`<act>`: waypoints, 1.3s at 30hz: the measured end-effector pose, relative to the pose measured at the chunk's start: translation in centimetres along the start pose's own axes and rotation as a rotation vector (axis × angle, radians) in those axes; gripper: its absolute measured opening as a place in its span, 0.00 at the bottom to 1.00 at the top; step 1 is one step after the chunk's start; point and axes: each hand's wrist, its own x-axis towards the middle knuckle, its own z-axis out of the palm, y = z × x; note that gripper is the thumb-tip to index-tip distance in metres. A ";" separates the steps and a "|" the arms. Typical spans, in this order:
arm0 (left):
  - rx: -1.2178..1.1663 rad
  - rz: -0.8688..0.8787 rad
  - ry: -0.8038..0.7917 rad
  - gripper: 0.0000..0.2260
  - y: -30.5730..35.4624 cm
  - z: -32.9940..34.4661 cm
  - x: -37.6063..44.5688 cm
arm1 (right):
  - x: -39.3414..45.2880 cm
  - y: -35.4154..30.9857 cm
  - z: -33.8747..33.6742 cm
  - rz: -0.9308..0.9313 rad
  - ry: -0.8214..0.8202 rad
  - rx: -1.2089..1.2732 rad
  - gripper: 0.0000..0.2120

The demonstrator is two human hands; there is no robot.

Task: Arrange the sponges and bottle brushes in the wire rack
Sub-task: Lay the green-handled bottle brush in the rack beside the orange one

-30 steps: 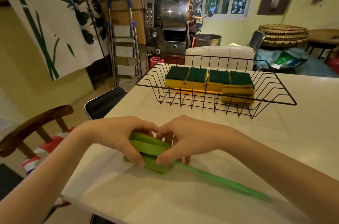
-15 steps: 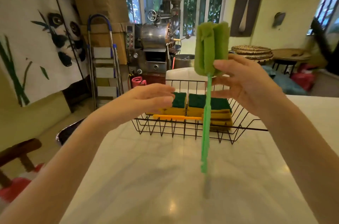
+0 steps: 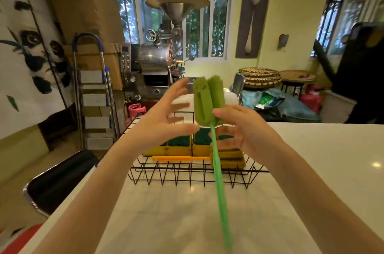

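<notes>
My right hand (image 3: pixel 247 129) holds a green bottle brush (image 3: pixel 208 102) upright by the base of its sponge head, with the long green handle slanting down toward me over the table. Just left of the sponge head, my left hand (image 3: pixel 166 120) is open with its fingers spread, and it holds nothing. Behind both hands stands the black wire rack (image 3: pixel 187 172). Inside it lie several yellow sponges with dark green tops (image 3: pixel 178 145), a tilted yellow sponge (image 3: pixel 230 158) at the front right, and an orange brush handle (image 3: pixel 178 158) lying along the front.
The rack sits on a white marble table (image 3: pixel 311 170). A black chair (image 3: pixel 58 179) stands at the table's left edge. A step ladder (image 3: pixel 93 95), a steel roasting machine (image 3: pixel 158 60) and stacked woven trays (image 3: pixel 259 77) lie beyond.
The brush was lifted off the table and turned upright. It has since come lower and closer to the rack, and my left hand has moved up beside its sponge head.
</notes>
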 end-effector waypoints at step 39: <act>0.713 -0.408 -0.241 0.16 -8.7 -4.0 0.2 | 2.8 4.3 -3.1 0.165 -0.224 -1.189 0.21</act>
